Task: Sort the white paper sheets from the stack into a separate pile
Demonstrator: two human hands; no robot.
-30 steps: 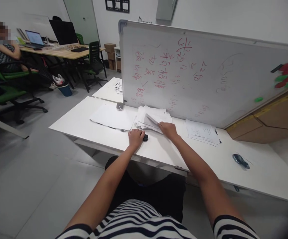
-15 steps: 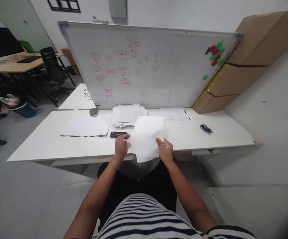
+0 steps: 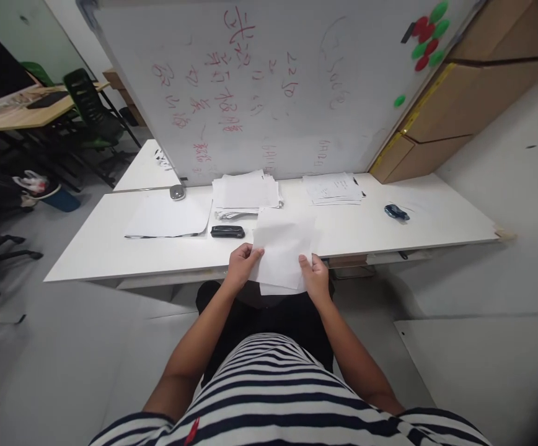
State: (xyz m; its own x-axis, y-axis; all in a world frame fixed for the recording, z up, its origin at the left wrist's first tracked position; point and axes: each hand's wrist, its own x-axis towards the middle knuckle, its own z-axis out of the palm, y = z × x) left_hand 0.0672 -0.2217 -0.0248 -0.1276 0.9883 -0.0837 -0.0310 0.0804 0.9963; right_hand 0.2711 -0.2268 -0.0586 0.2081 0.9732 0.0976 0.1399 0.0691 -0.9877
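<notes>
White sheets of paper [image 3: 281,248] are held up in front of me, over the table's front edge, and they do not line up at the bottom. My left hand [image 3: 243,265] pinches their left side with the thumb on top. On the opposite side, my right hand [image 3: 315,275] grips them the same way. A black stapler [image 3: 227,231] lies on the table just beyond my left hand. Behind the held sheets sits an uneven stack of papers [image 3: 245,191]. To its right is a flatter pile of printed sheets [image 3: 333,189].
A whiteboard [image 3: 297,136] with red writing leans behind the white table [image 3: 97,260]. Cardboard boxes [image 3: 436,105] are stacked at the right. A large paper pad [image 3: 169,217] and a computer mouse [image 3: 176,192] lie at left. A dark blue object [image 3: 396,212] rests at right.
My left hand has moved from beside the stapler onto the left edge of the sheets and closed on them. The right hand keeps its hold. The view has tilted downward.
</notes>
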